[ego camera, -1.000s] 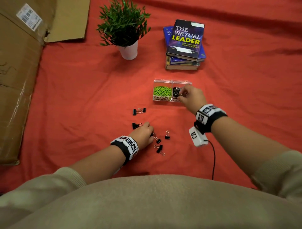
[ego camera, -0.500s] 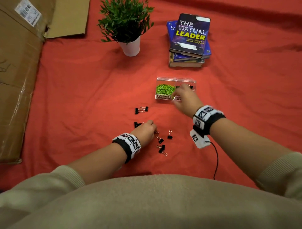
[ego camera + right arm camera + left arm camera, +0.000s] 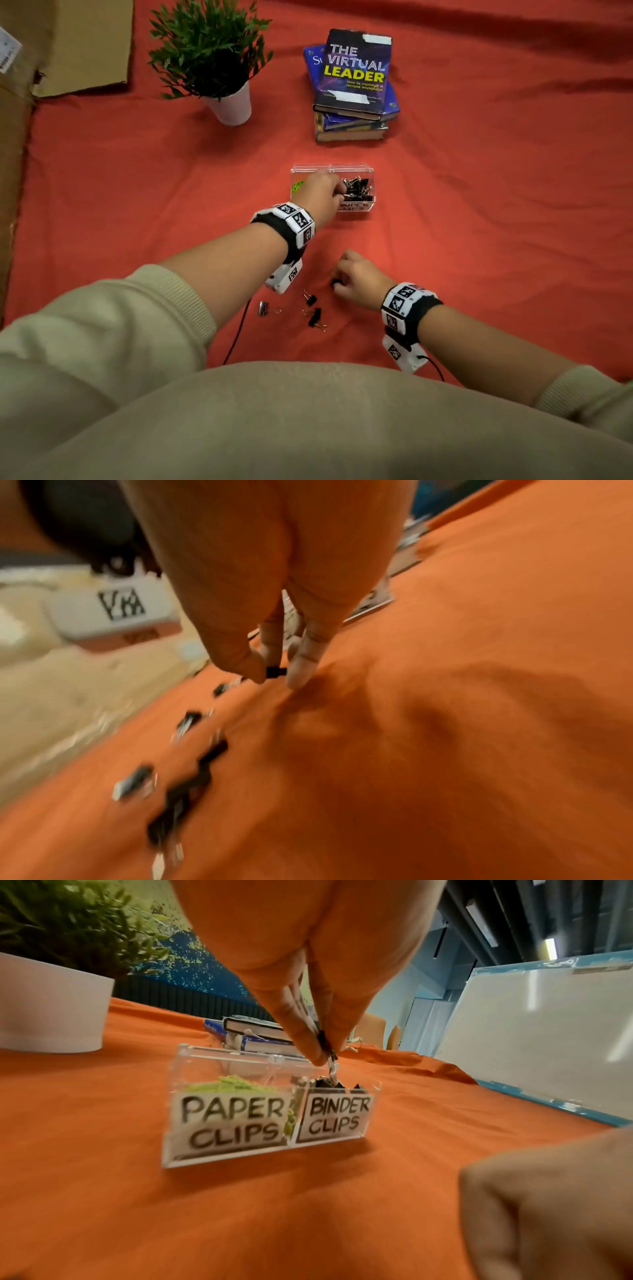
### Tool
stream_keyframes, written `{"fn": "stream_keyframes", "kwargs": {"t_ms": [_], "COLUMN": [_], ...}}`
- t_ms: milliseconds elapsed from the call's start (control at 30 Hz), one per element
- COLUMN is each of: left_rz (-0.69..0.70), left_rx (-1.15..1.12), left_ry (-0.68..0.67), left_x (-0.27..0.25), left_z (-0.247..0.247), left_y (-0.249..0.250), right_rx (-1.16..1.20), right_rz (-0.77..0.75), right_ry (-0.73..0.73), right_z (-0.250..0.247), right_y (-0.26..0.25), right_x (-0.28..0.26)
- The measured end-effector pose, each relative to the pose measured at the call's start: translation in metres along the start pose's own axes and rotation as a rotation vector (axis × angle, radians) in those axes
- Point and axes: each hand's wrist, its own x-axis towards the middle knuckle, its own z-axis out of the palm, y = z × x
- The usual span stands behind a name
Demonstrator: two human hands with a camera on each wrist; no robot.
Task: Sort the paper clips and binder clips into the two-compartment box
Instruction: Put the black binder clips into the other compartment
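Note:
The clear two-compartment box (image 3: 356,168) (image 3: 232,1118) stands mid-cloth, labelled PAPER CLIPS and BINDER CLIPS. Green paper clips (image 3: 297,186) (image 3: 236,1085) fill its left side and black binder clips (image 3: 359,190) lie in the right side. My left hand (image 3: 340,195) (image 3: 323,1047) hovers over the right compartment, pinching a black binder clip (image 3: 325,1042) by its wire handle. Nearer to me, my right hand (image 3: 337,281) (image 3: 276,673) is down on the cloth, pinching a small black binder clip (image 3: 274,672). Three loose binder clips (image 3: 310,298) (image 3: 315,318) (image 3: 263,308) lie just left of it.
A potted plant (image 3: 212,58) and a stack of books (image 3: 352,78) stand behind the box. Flattened cardboard (image 3: 78,44) covers the far left. A black cable (image 3: 239,329) trails from the left wrist unit. A whiteboard (image 3: 531,1042) leans off to the right.
My left hand has left the loose clips and carried a binder clip up to the box. My right hand has come away from the box down to the loose clips.

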Motion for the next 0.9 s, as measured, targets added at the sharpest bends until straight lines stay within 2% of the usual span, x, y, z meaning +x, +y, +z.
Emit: {"fn": "stream_keyframes", "kwargs": {"t_ms": [133,267,400,500,633,733,767,800,900], "left_rz": [0.018,0.049,0.093,0.12,0.025,-0.078,-0.114,-0.152,-0.231], "left_rx": [0.037,0.174,0.299,0.218,0.056,-0.003,0.007,0.026,0.096], "left_ry": [0.007,-0.026,-0.021,0.076,0.146,0.127,0.106,0.073,-0.021], "left_x": [0.028,0.04,0.04,0.028,-0.004,-0.041,-0.055,-0.069,-0.108], "left_z": [0.007,0.023,0.028,0.018,-0.003,-0.012,-0.012,-0.012,-0.007], "left_y": [0.011,0.007,-0.002,-0.012,-0.039,-0.069,-0.08,-0.09,-0.114], "right_rx": [0.249,0.226,0.148,0.031,-0.134,-0.119,-0.107,-0.107,-0.165], "right_rz": [0.139,0.154,0.159,0.158,0.175,0.062,-0.001,-0.061,-0.174], "right_ry": [0.285,0.433,0.445,0.402,0.315,0.419,0.403,0.32,-0.124], "right_z": [-0.04,-0.088,-0.117,-0.118,-0.112,-0.098,-0.089,-0.078,-0.036], "right_y": [0.012,0.023,0.024,0.02,0.02,0.008,-0.001,-0.011,-0.037], "right_x": [0.001,0.017,0.046,0.067,0.081,0.075,0.071,0.064,0.039]}}
